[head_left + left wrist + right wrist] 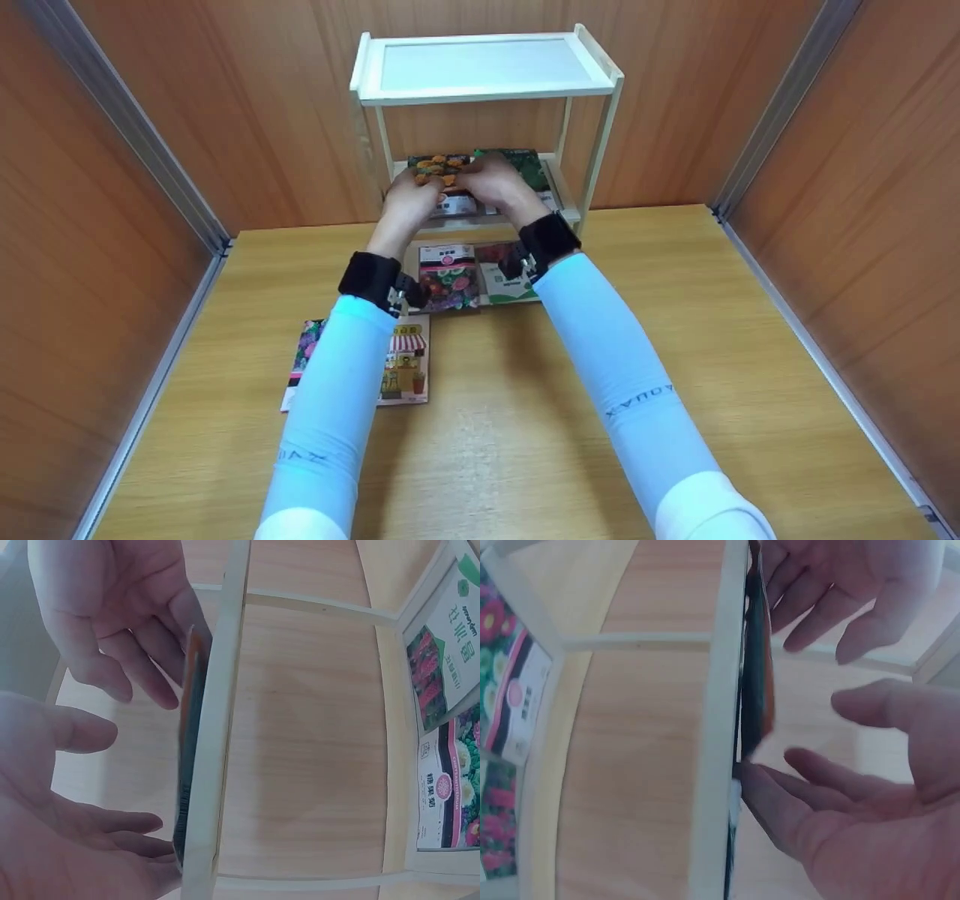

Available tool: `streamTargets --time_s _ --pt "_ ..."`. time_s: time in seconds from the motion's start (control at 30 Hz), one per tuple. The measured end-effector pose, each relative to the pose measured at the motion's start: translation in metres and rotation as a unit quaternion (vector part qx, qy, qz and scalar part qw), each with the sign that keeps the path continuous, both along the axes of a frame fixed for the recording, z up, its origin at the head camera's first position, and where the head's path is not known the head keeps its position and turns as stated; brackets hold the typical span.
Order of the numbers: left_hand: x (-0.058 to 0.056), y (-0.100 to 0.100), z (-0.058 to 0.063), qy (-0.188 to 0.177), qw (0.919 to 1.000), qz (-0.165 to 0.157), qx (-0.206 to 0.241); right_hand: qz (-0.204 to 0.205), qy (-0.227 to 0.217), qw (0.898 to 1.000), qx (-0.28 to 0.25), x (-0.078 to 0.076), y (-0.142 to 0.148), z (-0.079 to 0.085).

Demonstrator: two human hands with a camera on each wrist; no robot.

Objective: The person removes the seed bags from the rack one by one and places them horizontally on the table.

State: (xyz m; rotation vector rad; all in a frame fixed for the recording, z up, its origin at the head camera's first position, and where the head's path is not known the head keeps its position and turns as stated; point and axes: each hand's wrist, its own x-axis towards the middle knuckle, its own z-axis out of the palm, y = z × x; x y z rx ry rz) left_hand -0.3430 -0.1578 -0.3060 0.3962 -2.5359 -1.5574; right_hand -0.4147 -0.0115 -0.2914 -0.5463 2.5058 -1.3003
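We locate the orange-flowered packet (441, 163), dark with a pale lower band, flat on the middle shelf (469, 224) at 12 o'clock. Our left hand (409, 202) sits at its 8 o'clock, right hand (495, 182) at 3; both grips are wide, fingertips at its edges.

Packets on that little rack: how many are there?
4 visible: the orange packet and green packet on the middle shelf, the pink-striped packet and white packet on the bottom shelf. More may be hidden.
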Motion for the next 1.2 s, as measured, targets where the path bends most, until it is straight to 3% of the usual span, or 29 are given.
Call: streamTargets --time_s 0.23,0.47,0.63,0.9,0.97,1.2 --pt "-0.001 0.002 -0.004 0.018 0.9998 -0.005 0.001 -0.035 0.028 0.997 -0.058 0.0 -0.001 -0.003" --pt "-0.002 0.006 -0.003 0.009 0.9996 -0.017 -0.022 -0.082 -0.004 0.99 -0.114 -0.004 0.001 -0.008" --pt "-0.004 0.007 -0.002 0.006 0.9994 -0.022 -0.027 -0.104 -0.015 0.986 -0.126 -0.007 0.003 -0.009" --pt "-0.006 0.007 -0.003 0.03 0.9982 -0.046 0.026 -0.107 -0.03 0.976 -0.19 -0.004 0.012 -0.01" --pt "-0.006 0.007 -0.002 0.04 0.9976 -0.041 0.038 -0.104 -0.021 0.973 -0.206 -0.002 0.016 -0.01" --pt "-0.001 0.007 0.003 0.021 0.9965 -0.009 0.081 -0.086 0.004 0.965 -0.249 0.006 0.028 -0.01"
